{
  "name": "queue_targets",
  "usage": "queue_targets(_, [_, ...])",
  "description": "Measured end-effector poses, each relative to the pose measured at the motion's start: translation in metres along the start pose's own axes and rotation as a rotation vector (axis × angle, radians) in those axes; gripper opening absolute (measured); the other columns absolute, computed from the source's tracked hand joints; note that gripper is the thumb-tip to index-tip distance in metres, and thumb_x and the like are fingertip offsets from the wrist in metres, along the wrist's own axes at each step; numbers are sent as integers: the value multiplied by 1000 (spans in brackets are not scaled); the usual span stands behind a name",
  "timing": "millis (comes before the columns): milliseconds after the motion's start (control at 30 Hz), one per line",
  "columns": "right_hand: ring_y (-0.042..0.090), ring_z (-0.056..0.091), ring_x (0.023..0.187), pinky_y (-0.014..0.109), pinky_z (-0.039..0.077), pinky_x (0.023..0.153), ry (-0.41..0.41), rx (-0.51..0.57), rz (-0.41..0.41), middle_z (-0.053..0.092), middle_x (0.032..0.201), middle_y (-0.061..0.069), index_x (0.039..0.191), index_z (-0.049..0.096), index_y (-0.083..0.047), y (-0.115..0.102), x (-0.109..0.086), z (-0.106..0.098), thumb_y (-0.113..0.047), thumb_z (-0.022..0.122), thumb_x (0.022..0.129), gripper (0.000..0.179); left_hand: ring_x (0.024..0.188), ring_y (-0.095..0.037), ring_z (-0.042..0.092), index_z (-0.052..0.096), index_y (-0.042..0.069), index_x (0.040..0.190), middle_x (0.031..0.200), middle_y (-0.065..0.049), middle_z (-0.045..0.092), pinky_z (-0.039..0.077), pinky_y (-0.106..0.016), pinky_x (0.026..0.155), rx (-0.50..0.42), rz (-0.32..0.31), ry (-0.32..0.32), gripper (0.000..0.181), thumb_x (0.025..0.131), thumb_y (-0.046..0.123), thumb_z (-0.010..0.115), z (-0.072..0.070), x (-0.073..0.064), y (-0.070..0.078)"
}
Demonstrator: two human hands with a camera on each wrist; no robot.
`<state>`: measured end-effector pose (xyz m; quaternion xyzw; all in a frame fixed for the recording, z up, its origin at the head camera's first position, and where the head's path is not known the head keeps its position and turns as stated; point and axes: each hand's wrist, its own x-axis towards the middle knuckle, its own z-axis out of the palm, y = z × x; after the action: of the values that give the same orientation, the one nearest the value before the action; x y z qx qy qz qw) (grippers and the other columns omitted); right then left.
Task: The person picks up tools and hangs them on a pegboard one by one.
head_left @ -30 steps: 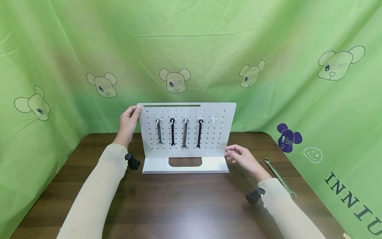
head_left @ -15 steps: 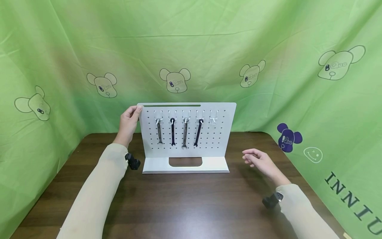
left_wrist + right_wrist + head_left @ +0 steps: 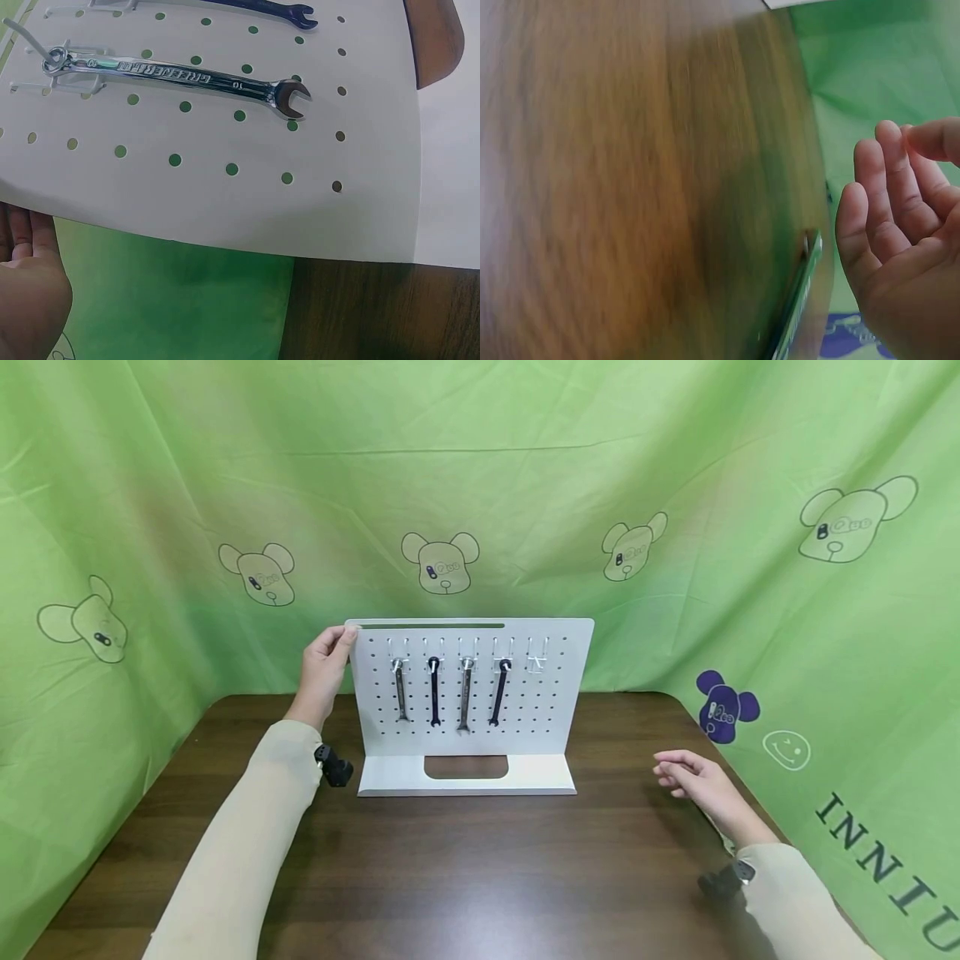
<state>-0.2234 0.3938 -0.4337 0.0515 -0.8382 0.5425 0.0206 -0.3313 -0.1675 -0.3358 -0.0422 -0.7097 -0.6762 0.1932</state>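
My left hand [image 3: 322, 672] grips the upper left corner of a white pegboard stand [image 3: 468, 743]. Two silver combination wrenches, one at the far left [image 3: 401, 693] and one third along [image 3: 465, 697], hang from its hooks. Two dark wrenches hang beside them, one second [image 3: 434, 693] and one fourth, slightly tilted [image 3: 498, 695]. In the left wrist view the leftmost silver wrench [image 3: 176, 73] shows up close. My right hand [image 3: 705, 789], fingers loosely bent and holding nothing, hovers over another wrench [image 3: 799, 300] lying at the table's right side, mostly hidden in the head view.
A fifth hook [image 3: 536, 664] on the pegboard bears no wrench. The brown wooden table [image 3: 450, 877] extends in front of the stand. Green cloth [image 3: 525, 485] with printed bear heads hangs behind and at both sides.
My right hand has moved right, from beside the pegboard's right edge to above the lying wrench. The fourth wrench swung and now hangs slightly tilted. My left hand has stayed put.
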Motion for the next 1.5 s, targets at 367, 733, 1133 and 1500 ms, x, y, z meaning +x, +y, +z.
queue_targets(367, [5, 66, 79, 22, 54, 64, 25, 44, 2, 69, 89, -13, 103, 68, -30, 16, -17, -23, -9, 54, 105, 26, 97, -13, 55, 63, 1, 123, 108, 0, 61, 46, -28, 91, 0, -9, 1, 45, 101, 40, 60, -1, -1, 0])
queue_targets(733, [0, 65, 84, 23, 54, 71, 22, -81, 87, 68, 94, -21, 113, 68, -15, 31, -29, -40, -11, 58, 102, 15, 98, -11, 55, 62, -1, 125, 107, 0, 61, 47, -28, 92, 10, -18, -4, 46, 102, 39, 58, -1, -2, 1])
queue_targets(1133, [1, 62, 81, 25, 54, 71, 14, -154, 178, 71, 94, -10, 122, 54, 17, 33, -29, -43, -13, 61, 100, 38, 97, -13, 54, 62, 1, 124, 108, 0, 61, 46, -28, 91, 1, -9, -1, 46, 102, 40, 59, -1, -2, 1])
queue_targets(1500, [6, 61, 78, 26, 53, 70, -15, -198, 254, 70, 93, -2, 125, 49, 21, 35, -29, -48, -16, 63, 99, 48, 99, -14, 55, 62, 1, 126, 111, -2, 61, 46, -30, 92, 6, -2, -17, 48, 101, 42, 59, -1, 0, 0])
